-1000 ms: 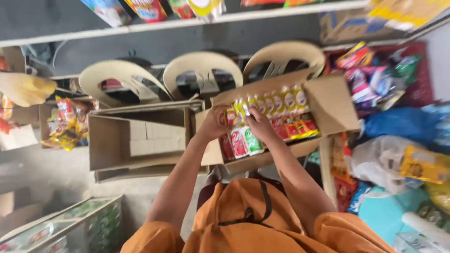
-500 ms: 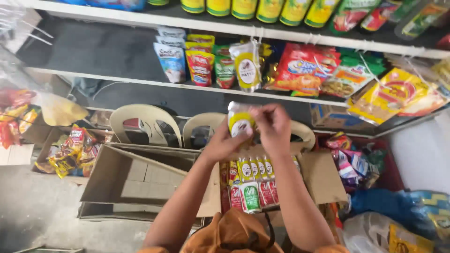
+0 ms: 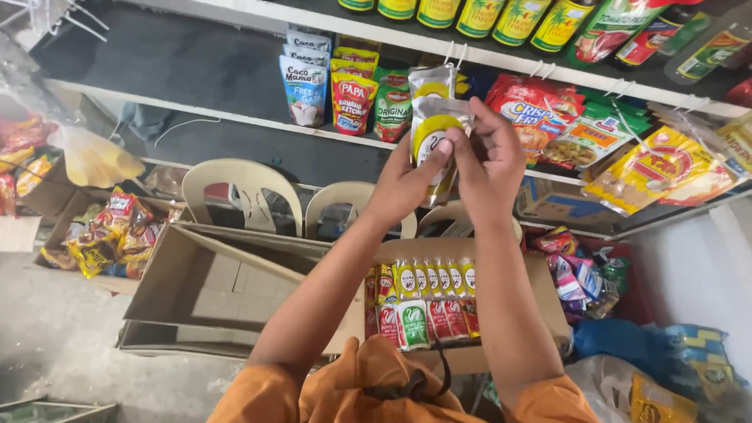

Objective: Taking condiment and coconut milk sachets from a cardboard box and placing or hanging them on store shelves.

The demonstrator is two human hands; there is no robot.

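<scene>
Gripping silver-yellow pouch (image 3: pixel 435 129) with both hands: left hand (image 3: pixel 407 182) pinching at 7 o'clock, right hand (image 3: pixel 492 157) at 3 o'clock. Holding pouch upright, long axis 12-to-6, against shelf (image 3: pixel 235 117). Hovering above open box (image 3: pixel 470 352).

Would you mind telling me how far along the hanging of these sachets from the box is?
Done: several pouches already hang along the shelf edge. In hand: both hands, left hand and right hand, hold a silver and yellow sachet up at a hook. Left: the cardboard box below holds rows of sachets.
</scene>
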